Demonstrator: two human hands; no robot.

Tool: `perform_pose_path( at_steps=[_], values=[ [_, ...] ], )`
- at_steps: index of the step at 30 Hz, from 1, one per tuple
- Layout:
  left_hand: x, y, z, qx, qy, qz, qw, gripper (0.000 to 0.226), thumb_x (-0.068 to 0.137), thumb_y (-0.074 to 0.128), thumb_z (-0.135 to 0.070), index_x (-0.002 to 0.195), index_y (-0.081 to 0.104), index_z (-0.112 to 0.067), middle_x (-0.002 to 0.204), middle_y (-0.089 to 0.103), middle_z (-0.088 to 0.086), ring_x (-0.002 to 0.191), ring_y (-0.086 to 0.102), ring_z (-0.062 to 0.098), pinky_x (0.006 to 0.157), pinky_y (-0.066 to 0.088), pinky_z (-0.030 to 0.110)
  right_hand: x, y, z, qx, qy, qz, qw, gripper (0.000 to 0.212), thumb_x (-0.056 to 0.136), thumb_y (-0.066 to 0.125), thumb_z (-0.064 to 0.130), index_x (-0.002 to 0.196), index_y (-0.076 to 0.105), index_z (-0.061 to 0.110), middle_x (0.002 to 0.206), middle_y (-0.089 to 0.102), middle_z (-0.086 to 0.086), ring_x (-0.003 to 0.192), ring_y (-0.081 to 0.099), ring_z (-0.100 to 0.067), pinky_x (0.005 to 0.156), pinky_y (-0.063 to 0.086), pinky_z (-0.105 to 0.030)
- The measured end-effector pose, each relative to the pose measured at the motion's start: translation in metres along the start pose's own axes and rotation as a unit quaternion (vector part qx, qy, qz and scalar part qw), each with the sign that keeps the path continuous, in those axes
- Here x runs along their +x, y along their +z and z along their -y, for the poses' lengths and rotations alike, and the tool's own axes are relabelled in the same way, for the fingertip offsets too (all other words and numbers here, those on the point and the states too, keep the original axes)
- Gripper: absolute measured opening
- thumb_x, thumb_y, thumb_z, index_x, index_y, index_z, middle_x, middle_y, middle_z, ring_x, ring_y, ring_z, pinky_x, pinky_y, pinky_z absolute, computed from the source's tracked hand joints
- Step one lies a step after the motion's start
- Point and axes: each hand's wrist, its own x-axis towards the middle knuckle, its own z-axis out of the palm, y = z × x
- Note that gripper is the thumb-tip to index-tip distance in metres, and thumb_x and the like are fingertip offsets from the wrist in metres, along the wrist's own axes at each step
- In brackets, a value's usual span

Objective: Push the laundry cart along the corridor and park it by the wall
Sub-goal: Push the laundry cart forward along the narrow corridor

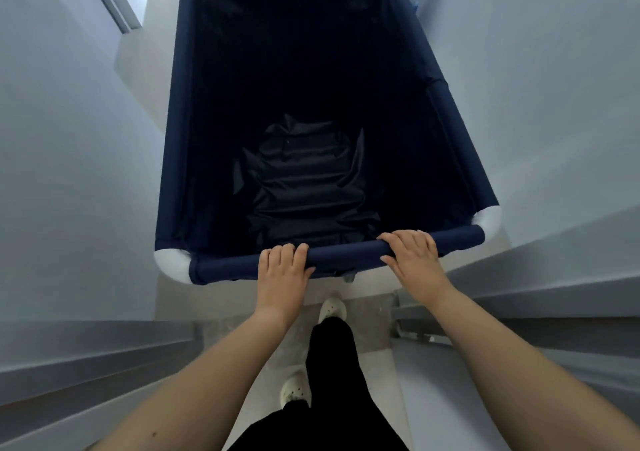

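Observation:
The laundry cart (180,121) is a deep navy fabric bin on a frame with white corner joints, and it fills the middle of the view in front of me. Its inside is dark, with only crumpled navy fabric at the bottom. My left hand (282,274) grips the near padded rim bar left of centre. My right hand (414,260) grips the same bar to the right. The cart's far end points down a narrow passage. Its wheels are hidden under the bin.
White walls stand close on both sides: left wall (69,159), right wall (554,111). A grey door frame (519,298) flanks me at the cart's near end. A window or door frame (110,0) is at the far left. My feet in white clogs (332,310) step on a pale floor.

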Motion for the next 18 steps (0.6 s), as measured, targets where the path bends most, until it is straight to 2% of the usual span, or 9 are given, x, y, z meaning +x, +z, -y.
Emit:
perform_pose_path(
  at_steps=[4, 8, 12, 18],
  values=[
    [0.051, -0.001, -0.013, -0.016, -0.002, 0.001, 1.0, 0.041, 0.09, 0.054, -0.035, 0.124, 0.048, -0.013, 0.106, 0.059, 0.007, 0.097, 0.055, 0.027, 0.096, 0.043, 0.043, 0.048, -0.014, -0.032, -0.007, -0.015, 0.007, 1.0, 0.036, 0.088, 0.058, 0.032, 0.122, 0.05, 0.021, 0.113, 0.059, -0.002, 0.109, 0.051, -0.025, 0.103, 0.028, -0.038],
    [0.1, -0.004, -0.024, -0.033, 0.013, 0.023, 0.999, 0.041, 0.095, 0.043, -0.032, 0.132, 0.038, -0.014, 0.116, 0.054, 0.006, 0.105, 0.049, 0.026, 0.102, 0.036, 0.042, 0.097, -0.03, -0.06, -0.017, -0.019, 0.026, 0.999, 0.037, 0.09, 0.056, 0.03, 0.124, 0.051, 0.017, 0.116, 0.06, -0.005, 0.111, 0.051, -0.026, 0.104, 0.035, -0.041],
    [0.146, -0.007, -0.034, -0.039, 0.019, 0.037, 0.998, 0.042, 0.097, 0.036, -0.031, 0.136, 0.03, -0.016, 0.122, 0.05, 0.005, 0.11, 0.045, 0.024, 0.105, 0.031, 0.039, 0.141, -0.042, -0.084, -0.012, -0.018, 0.039, 0.999, 0.037, 0.092, 0.053, 0.027, 0.127, 0.049, 0.016, 0.122, 0.057, -0.006, 0.117, 0.047, -0.026, 0.11, 0.029, -0.042],
    [0.198, -0.012, -0.044, -0.065, 0.028, 0.051, 0.996, 0.043, 0.097, 0.038, -0.027, 0.137, 0.029, -0.016, 0.124, 0.05, 0.005, 0.11, 0.045, 0.024, 0.102, 0.034, 0.037, 0.187, -0.052, -0.107, 0.017, 0.006, 0.051, 0.999, 0.037, 0.092, 0.052, 0.022, 0.129, 0.046, 0.016, 0.127, 0.052, -0.005, 0.123, 0.041, -0.024, 0.115, 0.019, -0.043]
  ],
)
